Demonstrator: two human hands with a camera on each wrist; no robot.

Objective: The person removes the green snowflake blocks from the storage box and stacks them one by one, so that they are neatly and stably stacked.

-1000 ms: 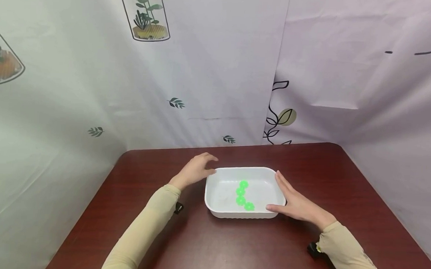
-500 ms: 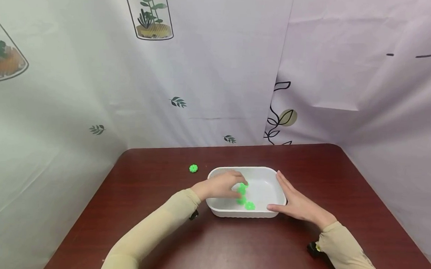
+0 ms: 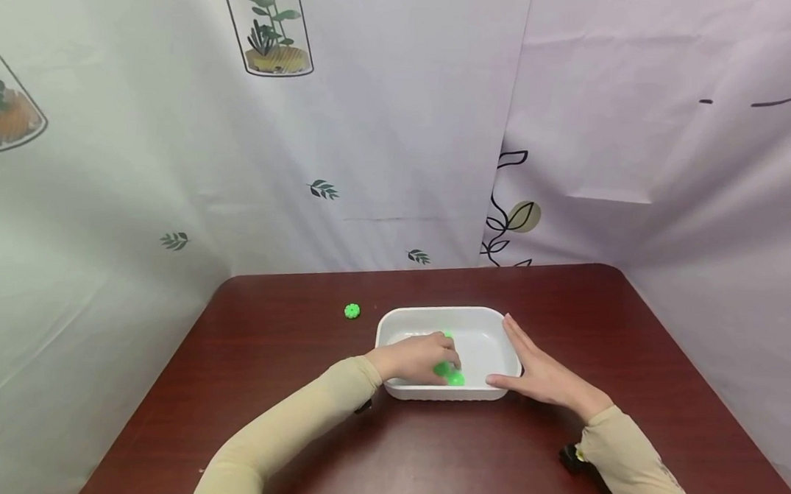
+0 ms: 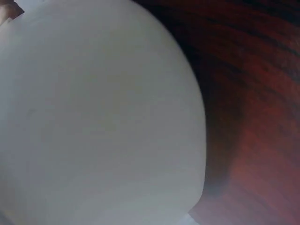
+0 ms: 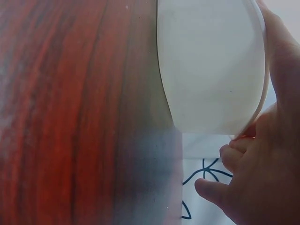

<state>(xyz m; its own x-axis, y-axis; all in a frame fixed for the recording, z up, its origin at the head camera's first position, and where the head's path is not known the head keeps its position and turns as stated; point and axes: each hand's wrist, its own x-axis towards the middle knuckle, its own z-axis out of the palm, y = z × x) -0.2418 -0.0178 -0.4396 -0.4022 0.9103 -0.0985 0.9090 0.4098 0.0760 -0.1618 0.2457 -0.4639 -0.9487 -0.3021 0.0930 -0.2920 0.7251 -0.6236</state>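
A white rectangular tray (image 3: 478,339) sits on the table with several bright green, flower-shaped pieces inside. My left hand (image 3: 417,357) reaches down into it, fingers and thumb curled round a green piece (image 3: 442,368). Just in front of that lies another green piece (image 3: 455,380), while a third (image 3: 448,334) shows behind the knuckles. My right hand (image 3: 541,371) holds the tray's right end, thumb over the front rim and fingers along the side. In the left wrist view the tray's outer wall (image 4: 117,117) hides the left fingers. The right wrist view shows the right hand (image 5: 262,173) at the rim.
One more green flower-shaped piece (image 3: 351,311) lies on the dark red wooden table (image 3: 419,454), left of the tray. A patterned white curtain (image 3: 400,129) hangs behind the table's back edge and along both sides.
My left hand has left the table beside the tray, uncovering a green piece there. It has moved right and down into the tray to the green pieces. The right hand stays put.
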